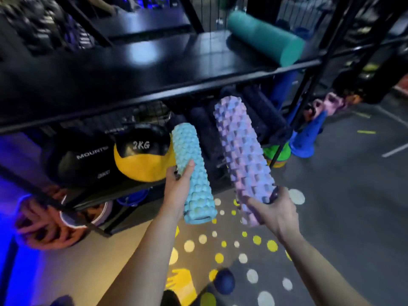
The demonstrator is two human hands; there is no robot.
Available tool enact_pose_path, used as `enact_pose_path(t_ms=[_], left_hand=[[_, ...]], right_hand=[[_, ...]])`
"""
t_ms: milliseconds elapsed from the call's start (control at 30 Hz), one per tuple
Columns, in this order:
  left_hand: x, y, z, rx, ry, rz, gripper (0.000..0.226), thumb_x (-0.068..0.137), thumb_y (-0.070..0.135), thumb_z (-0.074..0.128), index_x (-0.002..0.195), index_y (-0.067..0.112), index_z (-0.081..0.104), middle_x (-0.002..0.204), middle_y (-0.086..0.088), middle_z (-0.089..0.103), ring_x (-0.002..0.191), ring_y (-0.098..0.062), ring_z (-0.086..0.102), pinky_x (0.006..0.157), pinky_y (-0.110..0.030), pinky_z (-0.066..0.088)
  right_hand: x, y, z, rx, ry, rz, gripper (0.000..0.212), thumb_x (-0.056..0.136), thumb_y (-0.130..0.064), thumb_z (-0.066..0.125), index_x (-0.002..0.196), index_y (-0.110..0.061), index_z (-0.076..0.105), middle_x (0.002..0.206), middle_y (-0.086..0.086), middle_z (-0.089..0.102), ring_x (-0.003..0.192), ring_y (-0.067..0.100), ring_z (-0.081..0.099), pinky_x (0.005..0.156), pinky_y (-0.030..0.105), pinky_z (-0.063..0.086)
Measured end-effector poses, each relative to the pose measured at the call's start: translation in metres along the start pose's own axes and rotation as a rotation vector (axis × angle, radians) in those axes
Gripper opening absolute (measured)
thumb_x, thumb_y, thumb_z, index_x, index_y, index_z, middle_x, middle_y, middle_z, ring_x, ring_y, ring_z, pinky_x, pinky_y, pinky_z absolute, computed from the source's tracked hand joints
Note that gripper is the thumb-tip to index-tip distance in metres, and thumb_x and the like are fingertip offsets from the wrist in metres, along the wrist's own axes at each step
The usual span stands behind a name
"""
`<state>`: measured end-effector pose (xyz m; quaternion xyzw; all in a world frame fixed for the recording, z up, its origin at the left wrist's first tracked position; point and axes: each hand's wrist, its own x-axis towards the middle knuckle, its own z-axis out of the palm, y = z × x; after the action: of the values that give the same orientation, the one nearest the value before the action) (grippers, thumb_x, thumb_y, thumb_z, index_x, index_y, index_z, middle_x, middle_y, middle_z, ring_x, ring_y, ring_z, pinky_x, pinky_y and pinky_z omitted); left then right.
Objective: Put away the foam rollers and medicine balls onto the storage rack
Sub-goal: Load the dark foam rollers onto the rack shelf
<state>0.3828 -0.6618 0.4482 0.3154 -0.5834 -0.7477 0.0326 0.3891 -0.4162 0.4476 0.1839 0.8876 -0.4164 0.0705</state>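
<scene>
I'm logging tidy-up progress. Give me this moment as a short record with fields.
left hand: grips light blue foam roller
right hand: grips lilac foam roller
upper shelf: teal roller lying at right end
lower shelf: black medicine ball, yellow-and-black 2KG ball, dark rollers
floor: dark blue ball, not yet stored
</scene>
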Motion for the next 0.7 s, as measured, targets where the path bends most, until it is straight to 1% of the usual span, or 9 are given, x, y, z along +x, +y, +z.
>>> enact_pose_path(t_ms=[67, 167, 267, 300, 433, 500, 567, 600, 700], left_hand=[[0.003, 0.043, 0.006, 0.041, -0.021, 0.09, 0.058, 0.084, 0.059, 0.075, 0.128, 0.029, 0.053, 0.117, 0.0, 0.072, 0.099, -0.023, 0.074, 0.083, -0.048, 0.063], [0.021, 0.106, 0.009, 0.078, -0.049, 0.194, 0.064, 0.074, 0.069, 0.077, 0.119, 0.027, 0.06, 0.115, -0.004, 0.074, 0.097, -0.026, 0.075, 0.083, -0.052, 0.062], [0.047, 0.158, 0.012, 0.026, -0.111, 0.244, 0.042, 0.087, 0.047, 0.077, 0.112, 0.016, 0.066, 0.102, -0.007, 0.078, 0.089, -0.027, 0.077, 0.077, -0.048, 0.064], [0.058, 0.171, 0.013, 0.007, -0.116, 0.234, 0.042, 0.087, 0.045, 0.078, 0.112, 0.014, 0.066, 0.102, -0.009, 0.078, 0.088, -0.028, 0.077, 0.075, -0.047, 0.064], [0.108, 0.213, 0.011, -0.026, -0.102, 0.157, 0.08, 0.063, 0.059, 0.085, 0.124, 0.013, 0.063, 0.112, -0.013, 0.075, 0.09, -0.031, 0.077, 0.077, -0.055, 0.063], [0.132, 0.232, 0.012, -0.048, -0.076, 0.133, 0.088, 0.058, 0.06, 0.086, 0.127, 0.012, 0.059, 0.113, -0.013, 0.074, 0.089, -0.03, 0.077, 0.075, -0.054, 0.063], [0.154, 0.254, 0.017, -0.058, -0.049, 0.166, 0.076, 0.072, 0.05, 0.085, 0.128, 0.009, 0.055, 0.113, -0.013, 0.073, 0.09, -0.029, 0.076, 0.075, -0.049, 0.064], [0.167, 0.262, 0.02, -0.055, -0.045, 0.165, 0.07, 0.078, 0.044, 0.083, 0.129, 0.008, 0.052, 0.114, -0.013, 0.071, 0.092, -0.029, 0.075, 0.076, -0.046, 0.064], [0.2, 0.277, 0.032, -0.051, -0.041, 0.141, 0.071, 0.08, 0.04, 0.083, 0.132, 0.007, 0.047, 0.117, -0.013, 0.069, 0.096, -0.03, 0.073, 0.073, -0.04, 0.063]], right_hand=[[0.005, -0.031, -0.009, 0.029, 0.018, -0.063, 0.075, 0.052, -0.069, 0.08, 0.108, -0.029, 0.051, 0.103, -0.007, 0.066, 0.091, 0.022, 0.064, 0.081, 0.039, 0.053], [0.016, -0.075, -0.012, 0.085, 0.018, -0.119, 0.078, 0.054, -0.069, 0.078, 0.117, -0.032, 0.053, 0.105, -0.01, 0.066, 0.096, 0.022, 0.064, 0.087, 0.039, 0.053], [0.031, -0.117, -0.006, 0.159, 0.033, -0.139, 0.083, 0.052, -0.068, 0.08, 0.122, -0.032, 0.053, 0.104, -0.01, 0.065, 0.096, 0.022, 0.064, 0.089, 0.04, 0.053], [0.037, -0.132, -0.002, 0.186, 0.051, -0.14, 0.086, 0.049, -0.069, 0.08, 0.122, -0.033, 0.054, 0.104, -0.011, 0.066, 0.096, 0.021, 0.065, 0.09, 0.041, 0.054], [0.063, -0.187, 0.01, 0.252, 0.083, -0.107, 0.09, 0.044, -0.07, 0.079, 0.12, -0.028, 0.057, 0.104, -0.008, 0.067, 0.094, 0.021, 0.066, 0.089, 0.043, 0.056], [0.077, -0.212, 0.011, 0.266, 0.096, -0.087, 0.084, 0.045, -0.07, 0.08, 0.112, -0.025, 0.059, 0.101, -0.005, 0.068, 0.091, 0.022, 0.066, 0.085, 0.043, 0.057], [0.09, -0.236, 0.008, 0.27, 0.106, -0.089, 0.077, 0.049, -0.068, 0.081, 0.108, -0.024, 0.057, 0.097, -0.006, 0.065, 0.089, 0.023, 0.065, 0.082, 0.041, 0.057], [0.098, -0.246, 0.007, 0.283, 0.116, -0.085, 0.079, 0.047, -0.068, 0.08, 0.108, -0.024, 0.056, 0.094, -0.008, 0.063, 0.089, 0.023, 0.064, 0.081, 0.039, 0.056], [0.122, -0.273, 0.006, 0.361, 0.125, -0.055, 0.088, 0.035, -0.068, 0.075, 0.106, -0.017, 0.061, 0.09, -0.006, 0.065, 0.085, 0.023, 0.065, 0.08, 0.037, 0.055]])
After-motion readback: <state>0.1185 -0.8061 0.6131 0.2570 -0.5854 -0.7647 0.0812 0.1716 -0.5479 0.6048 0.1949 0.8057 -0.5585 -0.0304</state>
